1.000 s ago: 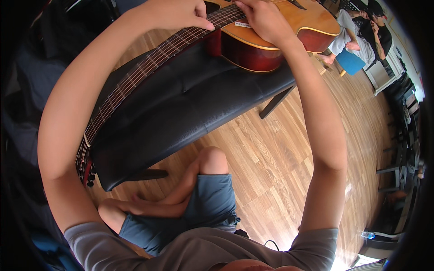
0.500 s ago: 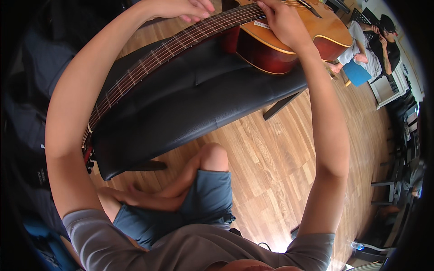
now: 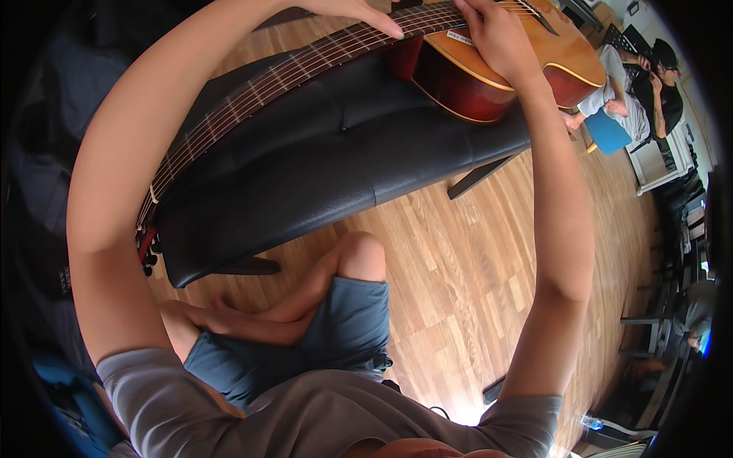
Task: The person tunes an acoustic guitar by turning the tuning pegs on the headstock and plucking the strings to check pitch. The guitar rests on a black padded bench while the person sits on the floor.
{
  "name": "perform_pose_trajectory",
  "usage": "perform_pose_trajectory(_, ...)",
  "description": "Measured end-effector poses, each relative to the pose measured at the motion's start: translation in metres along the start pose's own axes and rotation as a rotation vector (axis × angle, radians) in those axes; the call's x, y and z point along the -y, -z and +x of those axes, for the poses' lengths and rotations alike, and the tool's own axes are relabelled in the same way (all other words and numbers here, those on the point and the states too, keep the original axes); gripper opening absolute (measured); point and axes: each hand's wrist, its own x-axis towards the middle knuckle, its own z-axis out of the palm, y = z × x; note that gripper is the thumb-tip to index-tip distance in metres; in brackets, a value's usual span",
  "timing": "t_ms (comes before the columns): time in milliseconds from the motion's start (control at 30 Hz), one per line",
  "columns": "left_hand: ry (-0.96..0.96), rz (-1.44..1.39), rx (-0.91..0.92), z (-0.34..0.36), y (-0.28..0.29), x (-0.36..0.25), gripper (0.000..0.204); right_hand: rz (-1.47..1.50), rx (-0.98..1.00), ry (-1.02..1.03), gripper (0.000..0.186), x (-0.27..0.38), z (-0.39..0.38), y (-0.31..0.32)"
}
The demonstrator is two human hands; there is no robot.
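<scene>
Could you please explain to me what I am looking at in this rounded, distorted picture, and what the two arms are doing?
There is no machine here: the picture comes from a wide fisheye camera worn on a person's head, looking down, which is why straight edges bend toward the rim. The two bare arms rising from the lower edge are the wearer's own.

A glossy orange-brown acoustic guitar lies lengthways on a long black padded leather bench that stands on a wooden plank floor. The left hand rests its fingertips on the strings along the neck, and the right hand presses on the strings where the neck meets the body. Neither hand lifts the guitar.

Below are the wearer's grey shirt, blue shorts and folded legs. Another person sits at the upper right.
</scene>
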Motion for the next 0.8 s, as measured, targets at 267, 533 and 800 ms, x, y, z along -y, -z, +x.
perform_pose_trajectory(267, 0.088, 0.268, 0.019, -0.006, 0.009, 0.091, 0.052, 0.026, 0.045, -0.052, 0.026, 0.013, 0.002, 0.004)
perform_pose_trajectory(533, -0.054, 0.247, 0.021, -0.032, -0.005, 0.019, 0.032, 0.011, 0.028, -0.021, 0.025, 0.012, 0.001, 0.001)
perform_pose_trajectory(800, -0.559, 0.102, -0.208, -0.036, -0.009, -0.051, 0.052, -0.027, -0.049, 0.038, 0.028, -0.028, 0.003, -0.010)
